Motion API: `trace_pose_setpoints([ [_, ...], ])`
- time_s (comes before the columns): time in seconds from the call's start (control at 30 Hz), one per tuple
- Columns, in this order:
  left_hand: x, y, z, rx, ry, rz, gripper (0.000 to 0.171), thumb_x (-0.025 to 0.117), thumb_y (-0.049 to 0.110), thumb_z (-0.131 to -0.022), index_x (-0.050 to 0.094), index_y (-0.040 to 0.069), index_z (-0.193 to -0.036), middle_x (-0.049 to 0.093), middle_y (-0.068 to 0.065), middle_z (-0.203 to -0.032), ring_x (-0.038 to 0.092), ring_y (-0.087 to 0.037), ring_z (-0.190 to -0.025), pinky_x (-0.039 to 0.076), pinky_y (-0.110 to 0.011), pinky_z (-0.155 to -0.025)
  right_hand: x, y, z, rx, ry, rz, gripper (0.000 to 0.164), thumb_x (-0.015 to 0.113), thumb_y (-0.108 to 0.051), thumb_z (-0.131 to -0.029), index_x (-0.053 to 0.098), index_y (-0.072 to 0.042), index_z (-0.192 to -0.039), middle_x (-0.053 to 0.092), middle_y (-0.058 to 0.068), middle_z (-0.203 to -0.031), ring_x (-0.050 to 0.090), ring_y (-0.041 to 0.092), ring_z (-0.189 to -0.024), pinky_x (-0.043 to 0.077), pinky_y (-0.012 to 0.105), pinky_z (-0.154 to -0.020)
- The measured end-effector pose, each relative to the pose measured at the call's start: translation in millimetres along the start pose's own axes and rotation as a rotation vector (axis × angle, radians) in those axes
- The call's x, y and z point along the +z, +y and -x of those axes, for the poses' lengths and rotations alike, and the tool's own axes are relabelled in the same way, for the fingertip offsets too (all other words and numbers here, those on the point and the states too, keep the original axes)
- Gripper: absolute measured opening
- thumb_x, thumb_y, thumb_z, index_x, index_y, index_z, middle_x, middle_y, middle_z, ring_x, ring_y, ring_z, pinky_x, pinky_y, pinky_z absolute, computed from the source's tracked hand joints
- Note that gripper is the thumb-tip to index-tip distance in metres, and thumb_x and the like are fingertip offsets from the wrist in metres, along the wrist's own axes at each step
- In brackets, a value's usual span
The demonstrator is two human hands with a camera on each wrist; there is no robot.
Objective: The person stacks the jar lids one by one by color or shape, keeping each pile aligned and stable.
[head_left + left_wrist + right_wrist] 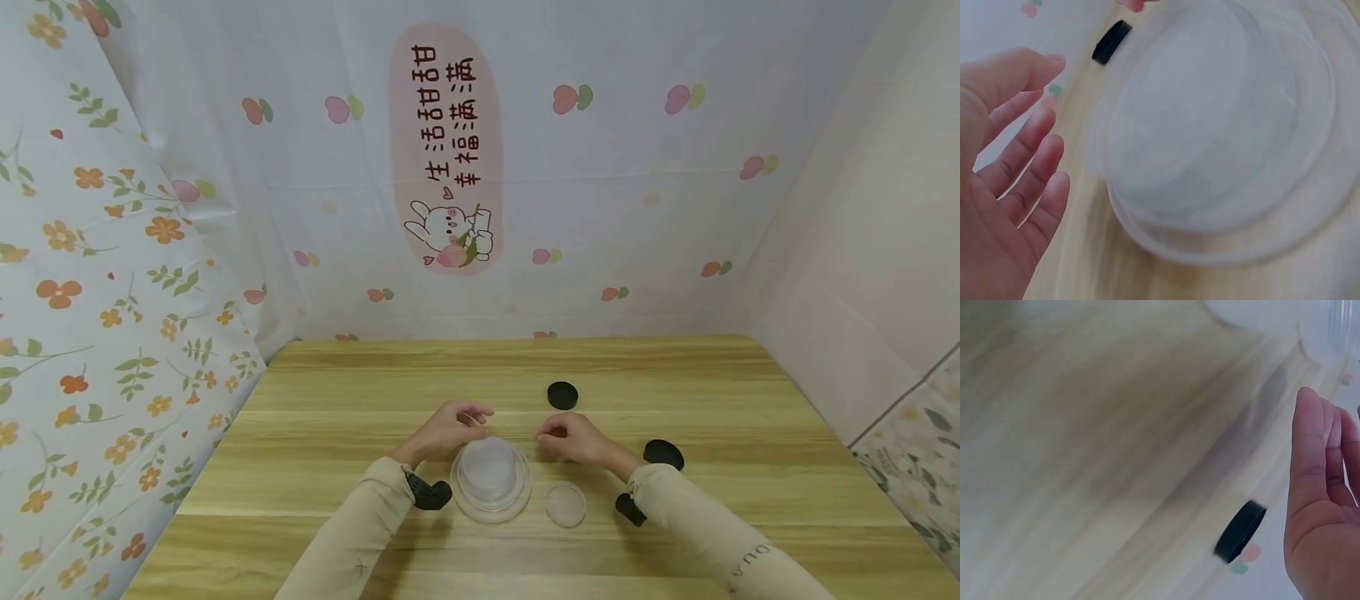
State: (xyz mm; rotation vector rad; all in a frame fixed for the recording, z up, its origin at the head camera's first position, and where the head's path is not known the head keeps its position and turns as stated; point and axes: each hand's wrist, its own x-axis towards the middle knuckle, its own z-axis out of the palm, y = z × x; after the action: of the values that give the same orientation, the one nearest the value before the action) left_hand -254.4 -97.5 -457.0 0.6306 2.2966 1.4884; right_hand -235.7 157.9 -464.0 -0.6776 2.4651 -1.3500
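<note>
A stack of clear plastic round pieces [489, 471] stands on the table, a cloudy cup-like one on top of wider rimmed ones. Beside its far left edge is my left hand [450, 429], fingers loosely bent and apart, with nothing in its grasp; the left wrist view shows the palm [997, 206] facing the stack. My right hand [573, 437] hovers just right of the stack, also holding nothing, its fingers [1307, 450] nearly straight in the right wrist view. Between the stack and my right forearm lies a small clear round lid [566, 505].
A black round lid [562, 396] lies beyond my right hand. Another black disc [663, 452] shows past my right forearm. Both wrists carry black devices [429, 492]. The wooden table [337, 375] ends at a patterned cloth backdrop [637, 208].
</note>
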Motion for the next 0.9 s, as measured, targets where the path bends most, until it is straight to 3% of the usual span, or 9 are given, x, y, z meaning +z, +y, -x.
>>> trace_pose_setpoints([
  [0.17, 11.5, 12.9, -13.1, 0.015, -0.028, -0.002, 0.036, 0.061, 0.008, -0.081, 0.055, -0.003, -0.115, 0.053, -0.021, -0.104, 0.051, -0.022, -0.086, 0.043, -0.028, -0.071, -8, 8, 14, 0.025, -0.006, 0.004, 0.018, 0.055, -0.01, -0.087, 0.061, 0.007, -0.09, 0.058, 0.012, -0.071, 0.055, 0.019, -0.061, 0.05, 0.034, -0.051],
  [0.4, 32.0, 27.3, -32.1, 0.052, -0.102, 0.001, 0.035, 0.061, 0.005, -0.08, 0.056, -0.002, -0.114, 0.054, -0.021, -0.104, 0.054, -0.022, -0.086, 0.044, -0.025, -0.072, -13, 16, 29, 0.078, -0.032, -0.022, 0.017, 0.055, -0.01, -0.087, 0.062, 0.005, -0.09, 0.057, 0.009, -0.07, 0.054, 0.016, -0.061, 0.049, 0.03, -0.051],
  [0.6, 50.2, 35.3, -45.0, 0.09, -0.185, 0.001, 0.035, 0.062, 0.003, -0.079, 0.056, -0.004, -0.114, 0.055, -0.022, -0.104, 0.055, -0.021, -0.087, 0.046, -0.022, -0.072, -14, 23, 39, 0.073, -0.05, 0.033, 0.014, 0.057, -0.011, -0.086, 0.063, 0.001, -0.087, 0.057, 0.004, -0.069, 0.052, 0.011, -0.059, 0.047, 0.025, -0.05],
  [0.9, 72.7, 38.3, -54.5, 0.088, -0.291, -0.036, 0.038, 0.064, 0.005, -0.078, 0.055, -0.003, -0.114, 0.058, -0.019, -0.104, 0.057, -0.014, -0.085, 0.045, -0.02, -0.073, -16, 22, 54, 0.032, -0.091, 0.0, 0.01, 0.056, -0.005, -0.084, 0.061, 0.003, -0.088, 0.059, 0.007, -0.075, 0.051, 0.009, -0.06, 0.046, 0.023, -0.052],
])
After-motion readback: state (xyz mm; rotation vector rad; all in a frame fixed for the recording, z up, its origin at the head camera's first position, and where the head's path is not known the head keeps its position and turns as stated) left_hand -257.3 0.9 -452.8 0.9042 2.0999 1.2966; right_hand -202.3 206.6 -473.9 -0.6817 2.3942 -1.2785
